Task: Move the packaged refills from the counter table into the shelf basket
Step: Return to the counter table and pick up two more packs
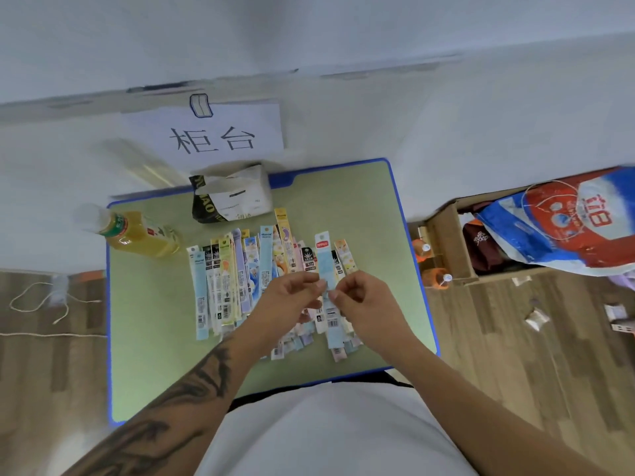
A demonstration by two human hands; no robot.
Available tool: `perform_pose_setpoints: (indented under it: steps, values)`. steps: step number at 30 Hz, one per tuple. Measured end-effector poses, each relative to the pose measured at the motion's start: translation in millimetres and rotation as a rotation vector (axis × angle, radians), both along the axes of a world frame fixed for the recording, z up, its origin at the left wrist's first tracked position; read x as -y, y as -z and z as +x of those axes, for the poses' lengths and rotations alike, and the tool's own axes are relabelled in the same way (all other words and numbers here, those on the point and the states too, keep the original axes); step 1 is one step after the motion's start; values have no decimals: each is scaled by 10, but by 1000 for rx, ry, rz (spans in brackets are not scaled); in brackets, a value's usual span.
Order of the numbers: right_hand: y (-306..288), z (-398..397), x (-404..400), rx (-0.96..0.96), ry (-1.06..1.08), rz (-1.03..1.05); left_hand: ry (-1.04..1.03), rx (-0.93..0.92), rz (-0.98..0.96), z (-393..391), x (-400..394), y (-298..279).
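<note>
Pale-blue refill packet with a red label is pinched at its middle between left hand and right hand, each grip closed on it with thumb and fingertip, above the row of packaged refills lying on the green counter. Juice bottle lies at the far left corner.
</note>
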State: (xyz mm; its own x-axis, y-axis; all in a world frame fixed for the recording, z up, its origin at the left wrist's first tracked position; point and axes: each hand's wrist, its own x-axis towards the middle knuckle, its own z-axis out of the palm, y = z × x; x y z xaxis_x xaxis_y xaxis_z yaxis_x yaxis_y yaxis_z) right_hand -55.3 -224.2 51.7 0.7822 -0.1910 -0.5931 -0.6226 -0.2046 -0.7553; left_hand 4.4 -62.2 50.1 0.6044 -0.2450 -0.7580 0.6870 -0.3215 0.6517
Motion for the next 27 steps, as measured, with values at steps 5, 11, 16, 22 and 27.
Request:
perform_pose_setpoints:
  steps: [5, 11, 16, 22, 27]
  values:
    - [230, 32, -22, -58, -144, 7, -67, -28, 35, -143, -227, 16]
    - [797, 187, 276, -181, -148, -547, -127, -20, 66, -307, -333, -90]
    - [993, 151, 315, -278, -210, -625, -207, -56, 16, -434, -346, -119]
    - [956, 61, 341, -255, -66, -472, -231, -79, -12, -548, -364, -25]
    - [688, -172, 366, -165, 223, -299, -118, -55, 40, -544, -224, 178]
